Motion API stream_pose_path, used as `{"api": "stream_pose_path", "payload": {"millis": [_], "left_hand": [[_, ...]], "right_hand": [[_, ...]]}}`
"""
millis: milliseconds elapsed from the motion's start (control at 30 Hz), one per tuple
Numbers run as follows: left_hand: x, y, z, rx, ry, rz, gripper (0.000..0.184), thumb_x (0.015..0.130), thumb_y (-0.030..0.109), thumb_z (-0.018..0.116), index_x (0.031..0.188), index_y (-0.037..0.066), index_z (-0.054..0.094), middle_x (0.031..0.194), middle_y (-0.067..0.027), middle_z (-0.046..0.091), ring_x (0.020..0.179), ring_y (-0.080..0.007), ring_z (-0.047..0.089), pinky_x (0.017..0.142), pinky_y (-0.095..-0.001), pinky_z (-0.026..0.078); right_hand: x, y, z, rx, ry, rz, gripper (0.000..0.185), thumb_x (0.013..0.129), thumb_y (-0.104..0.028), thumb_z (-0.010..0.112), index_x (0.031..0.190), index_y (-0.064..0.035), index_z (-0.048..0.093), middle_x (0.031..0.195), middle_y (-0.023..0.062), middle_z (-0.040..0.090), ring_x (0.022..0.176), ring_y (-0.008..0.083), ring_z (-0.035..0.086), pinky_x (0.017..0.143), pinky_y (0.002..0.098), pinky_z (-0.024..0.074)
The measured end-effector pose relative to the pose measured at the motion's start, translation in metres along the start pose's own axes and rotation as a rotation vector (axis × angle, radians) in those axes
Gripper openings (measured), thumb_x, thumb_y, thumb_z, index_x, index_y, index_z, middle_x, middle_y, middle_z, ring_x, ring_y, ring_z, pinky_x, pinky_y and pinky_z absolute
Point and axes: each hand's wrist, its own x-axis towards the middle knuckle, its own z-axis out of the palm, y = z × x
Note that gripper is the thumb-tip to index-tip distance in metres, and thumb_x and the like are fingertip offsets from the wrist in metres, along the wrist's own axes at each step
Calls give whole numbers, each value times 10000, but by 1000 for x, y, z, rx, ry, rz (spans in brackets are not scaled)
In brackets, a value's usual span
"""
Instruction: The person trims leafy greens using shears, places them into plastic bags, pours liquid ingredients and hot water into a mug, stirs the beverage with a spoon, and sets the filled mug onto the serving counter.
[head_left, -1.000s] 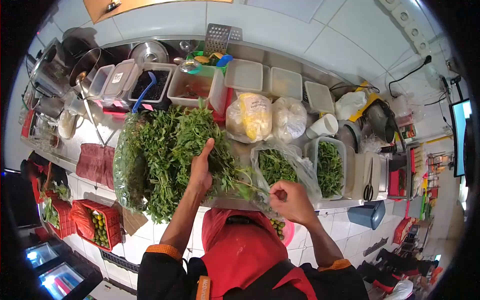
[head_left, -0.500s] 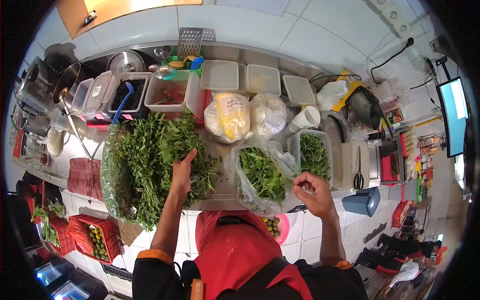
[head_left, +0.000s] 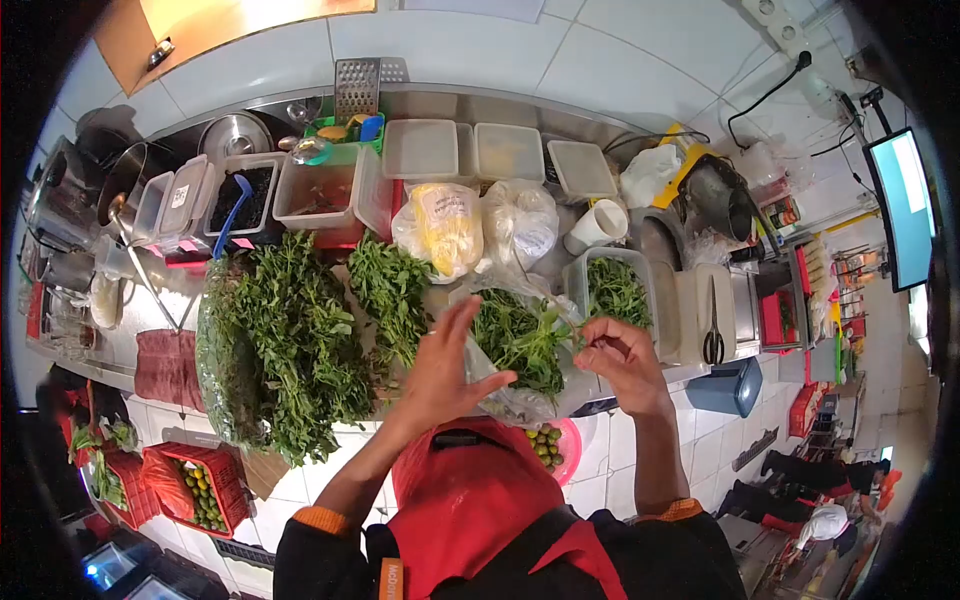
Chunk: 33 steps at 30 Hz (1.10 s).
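Note:
My left hand (head_left: 448, 375) is open, its fingers spread, beside the clear plastic bag (head_left: 520, 405) of green leaves (head_left: 515, 340). My right hand (head_left: 618, 362) is closed in a pinch on a leafy sprig (head_left: 558, 335) over the bag's right side. A large heap of leafy greens (head_left: 295, 340) lies to the left, and a smaller bunch (head_left: 390, 295) lies apart from it, just behind my left hand. Behind my right hand, a plastic tub (head_left: 618, 290) also holds green leaves.
Scissors (head_left: 713, 320) rest on a pale lid at the right. Filled bags (head_left: 440, 230), a white cup (head_left: 598, 226), lidded containers (head_left: 422, 150) and a grater (head_left: 357, 88) stand at the back. A maroon cloth (head_left: 168, 368) lies left. Co-workers (head_left: 800, 490) are at far right.
My left hand has let go of the greens and moved right to the bag. A smaller bunch now lies apart from the heap. My right hand now has a leafy sprig. The view has shifted right.

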Motion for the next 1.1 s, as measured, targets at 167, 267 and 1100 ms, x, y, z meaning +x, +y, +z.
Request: {"api": "stream_pose_path", "payload": {"millis": [167, 267, 1100], "left_hand": [[-1, -16, 26, -454, -339, -212, 443, 865, 181, 672, 1242, -11, 539, 1036, -176, 631, 733, -147, 626, 649, -281, 499], [-3, -8, 27, -900, -447, -511, 357, 916, 143, 611, 1227, -21, 547, 948, -92, 652, 772, -97, 596, 676, -256, 492], [-18, -32, 32, -1438, -146, -773, 183, 891, 17, 603, 1069, 61, 608, 926, -52, 645, 875, -167, 632, 761, -282, 496]], "right_hand": [[-2, -1, 5, 86, -14, -27, 114, 843, 3, 641, 924, -13, 563, 862, -33, 526, 801, 39, 489, 718, 204, 418], [-4, 2, 6, 105, -26, -45, 119, 844, 0, 643, 930, -13, 562, 868, -33, 522, 809, 42, 488, 717, 205, 417], [-4, 27, 1, 128, -80, -53, 218, 858, -6, 645, 1068, 20, 593, 915, 15, 584, 859, 80, 557, 781, 233, 467]]}}
